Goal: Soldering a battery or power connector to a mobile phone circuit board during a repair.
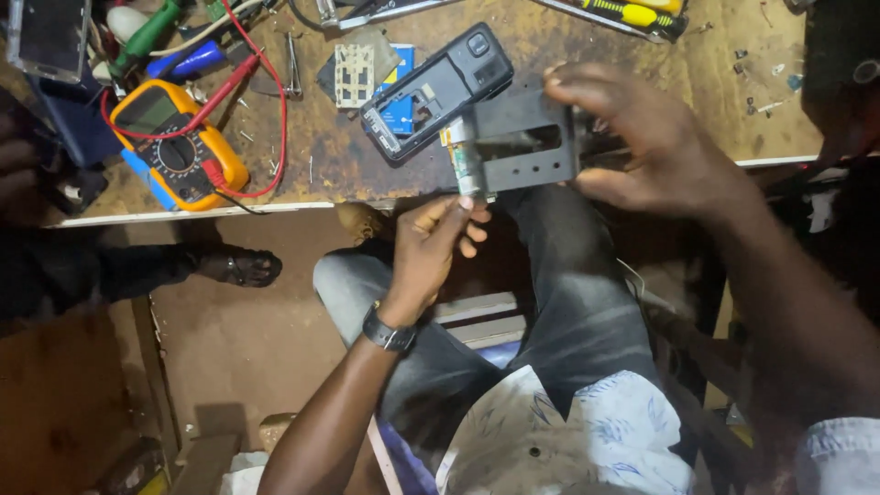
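Fingers (461,213) of the left hand (431,252) are pinched shut on the lower end of a small greenish circuit board (466,163), held at the left edge of a dark grey metal holder with a slot and holes (524,140). That holder is gripped by the closed right hand (642,137), just beside a stripped black phone body (435,92) on the worn wooden bench (587,46). The step in hand is judged to be seating the board in the holder; steady alignment is called for next.
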